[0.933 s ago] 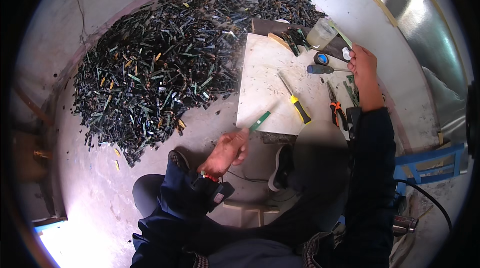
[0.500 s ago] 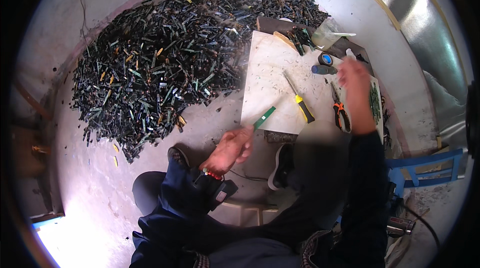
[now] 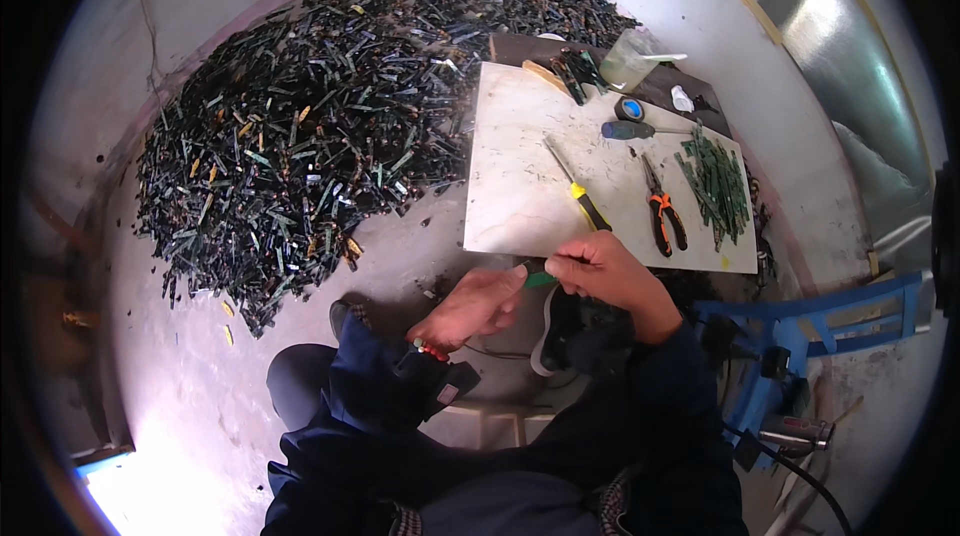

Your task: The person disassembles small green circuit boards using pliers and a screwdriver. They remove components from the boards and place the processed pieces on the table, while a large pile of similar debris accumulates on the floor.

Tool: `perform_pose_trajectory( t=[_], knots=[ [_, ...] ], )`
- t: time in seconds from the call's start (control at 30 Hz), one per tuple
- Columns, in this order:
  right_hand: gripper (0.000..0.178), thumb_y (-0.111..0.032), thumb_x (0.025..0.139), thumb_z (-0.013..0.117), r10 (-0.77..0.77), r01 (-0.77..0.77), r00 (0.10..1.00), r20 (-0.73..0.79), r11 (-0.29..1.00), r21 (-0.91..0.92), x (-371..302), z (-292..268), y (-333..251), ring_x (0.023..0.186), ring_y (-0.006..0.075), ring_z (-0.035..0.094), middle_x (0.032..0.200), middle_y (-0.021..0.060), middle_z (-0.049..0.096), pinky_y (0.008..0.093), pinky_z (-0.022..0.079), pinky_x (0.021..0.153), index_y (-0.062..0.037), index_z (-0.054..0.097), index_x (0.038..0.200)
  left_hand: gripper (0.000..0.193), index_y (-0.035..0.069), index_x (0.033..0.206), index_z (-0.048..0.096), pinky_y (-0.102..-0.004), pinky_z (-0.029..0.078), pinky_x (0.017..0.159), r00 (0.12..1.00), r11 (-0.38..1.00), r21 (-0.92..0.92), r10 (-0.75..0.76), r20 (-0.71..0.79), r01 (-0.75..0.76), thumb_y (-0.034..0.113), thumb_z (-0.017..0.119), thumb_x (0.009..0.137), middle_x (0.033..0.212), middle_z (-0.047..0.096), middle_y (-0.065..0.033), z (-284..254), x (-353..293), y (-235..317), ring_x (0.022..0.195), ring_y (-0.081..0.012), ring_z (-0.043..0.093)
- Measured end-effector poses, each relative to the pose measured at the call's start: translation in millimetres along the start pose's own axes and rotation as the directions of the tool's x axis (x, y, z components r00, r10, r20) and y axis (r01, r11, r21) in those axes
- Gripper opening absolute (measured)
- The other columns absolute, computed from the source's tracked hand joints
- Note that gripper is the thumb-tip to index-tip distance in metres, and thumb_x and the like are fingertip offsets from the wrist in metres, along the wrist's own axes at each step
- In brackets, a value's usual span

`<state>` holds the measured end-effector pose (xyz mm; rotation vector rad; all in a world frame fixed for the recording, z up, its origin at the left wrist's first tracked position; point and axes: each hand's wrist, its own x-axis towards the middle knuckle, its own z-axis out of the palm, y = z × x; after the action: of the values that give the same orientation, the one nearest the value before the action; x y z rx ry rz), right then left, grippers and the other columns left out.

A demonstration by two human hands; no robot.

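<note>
Both my hands meet above my lap, just off the near edge of the board. A narrow green strip (image 3: 540, 279), like a piece of circuit board, spans the gap between them. Its left end sits between the thumb and fingers of my left hand (image 3: 472, 304). The fingers of my right hand (image 3: 608, 274) are pinched at the other end, partly covering it. Just beyond lies a yellow-and-black handled tool (image 3: 582, 198) with a long metal blade. Pliers (image 3: 663, 216) with orange-and-black handles rest to its right. A heap of similar green strips (image 3: 716, 188) lies at the board's right side.
The pale board (image 3: 510, 166) also bears a screwdriver (image 3: 628, 130) and a roll of tape (image 3: 630, 109). Behind stands a clear plastic jug (image 3: 627, 61). A huge pile of dark strips (image 3: 290, 126) covers the floor at left. At right is a blue chair (image 3: 780, 336).
My right hand has come down from the board's far right side, toward me and left, and now pinches the green strip. My left hand stays nearly in place, keeping its hold on the strip.
</note>
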<state>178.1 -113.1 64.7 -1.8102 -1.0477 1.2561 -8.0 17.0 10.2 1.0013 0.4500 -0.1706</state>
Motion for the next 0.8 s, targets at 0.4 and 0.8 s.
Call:
perform_pose_trajectory(
  t=[0.4,0.8],
  knots=[
    [0.021,-0.014,0.095,0.059,-0.096,0.290,0.049,-0.994,0.954,-0.078,-56.1,-136.7,124.1,0.066,0.0084,0.056,0.081,0.0035,0.064,0.0240,0.045,0.056,0.0014,0.063,0.109,0.050,0.009,0.067,0.048,-0.0242,0.028,0.045,1.000,0.996,0.088,-0.017,-0.019,0.019,0.049,0.053,0.096,0.057,0.046,-0.0004,18.0,15.3,4.7,0.047,-0.0083,0.037],
    [0.028,-0.025,0.092,0.064,-0.146,-0.322,-0.053,-0.988,0.939,-0.121,-52.5,-202.9,187.1,0.078,0.0243,0.065,0.098,0.0097,0.070,0.0426,0.051,0.071,-0.0063,0.070,0.111,0.048,0.002,0.067,0.056,-0.0275,0.037,0.050,0.997,0.898,0.439,0.018,-0.069,0.014,0.039,0.053,0.097,0.059,0.049,0.0000,13.4,22.8,-27.7,0.054,-0.0076,0.044]
  ],
)
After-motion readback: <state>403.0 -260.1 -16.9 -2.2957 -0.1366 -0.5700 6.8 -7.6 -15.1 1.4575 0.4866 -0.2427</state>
